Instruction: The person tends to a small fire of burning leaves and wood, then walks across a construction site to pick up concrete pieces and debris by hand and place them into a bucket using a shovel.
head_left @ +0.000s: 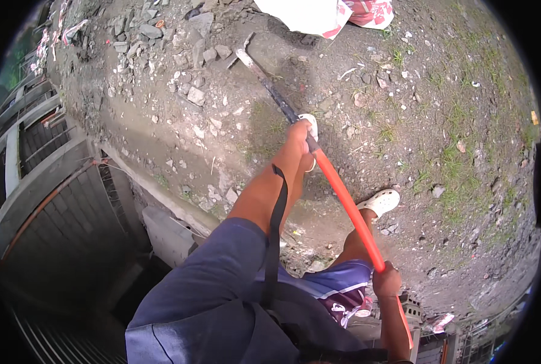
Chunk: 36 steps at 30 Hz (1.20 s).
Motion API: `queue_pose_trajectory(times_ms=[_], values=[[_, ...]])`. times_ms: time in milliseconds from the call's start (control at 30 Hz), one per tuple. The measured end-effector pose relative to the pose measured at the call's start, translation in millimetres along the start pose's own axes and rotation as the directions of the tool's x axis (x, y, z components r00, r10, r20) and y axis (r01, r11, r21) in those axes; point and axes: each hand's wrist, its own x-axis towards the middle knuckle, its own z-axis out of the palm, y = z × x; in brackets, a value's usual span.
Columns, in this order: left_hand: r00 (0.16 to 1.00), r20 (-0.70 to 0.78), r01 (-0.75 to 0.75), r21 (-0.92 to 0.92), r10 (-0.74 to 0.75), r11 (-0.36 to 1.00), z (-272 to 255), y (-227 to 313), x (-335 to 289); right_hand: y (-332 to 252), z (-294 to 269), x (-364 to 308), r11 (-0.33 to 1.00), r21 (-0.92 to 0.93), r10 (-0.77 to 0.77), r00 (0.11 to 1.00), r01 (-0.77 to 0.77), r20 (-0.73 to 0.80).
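Note:
A long pickaxe slants across the view, its thin dark head far out at the upper left, low over the dirt. The handle is bright orange on its near part and dark, then pale, toward the head. My left hand is wrapped round the dark stretch just beyond the orange part. Lower and to the right, my right hand grips the orange part near its rear end. Whether the head touches the ground I cannot tell.
Broken stones and rubble lie at the upper left. White and red sacks stand at the top. A concrete edge drops to a dark walled pit on the left. My feet wear white clogs. Grass patches grow at right.

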Motion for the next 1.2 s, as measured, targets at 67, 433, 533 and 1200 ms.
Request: queue_pose_trajectory(times_ms=[67,433,533,1200], values=[[0.994,-0.107,0.018,-0.034,-0.021,0.999,-9.6,80.1,22.5,-72.0,-13.9,28.1,0.997,0.059,-0.056,0.998,0.056,-0.011],[0.989,-0.106,-0.098,0.013,0.099,0.995,-18.3,115.3,-14.2,-73.3,2.8,35.2,0.970,0.153,-0.181,0.981,0.191,-0.077],[0.968,-0.128,-0.212,0.053,0.217,0.976,2.4,100.0,-74.1,-36.1,21.4,-0.4,0.960,0.182,-0.189,0.974,0.210,-0.128],[0.693,0.717,0.115,-0.206,0.070,0.972,280.7,-102.4,-384.3,237.8,33.7,-185.0,0.959,0.247,0.281,0.607,-0.141,-0.744]])
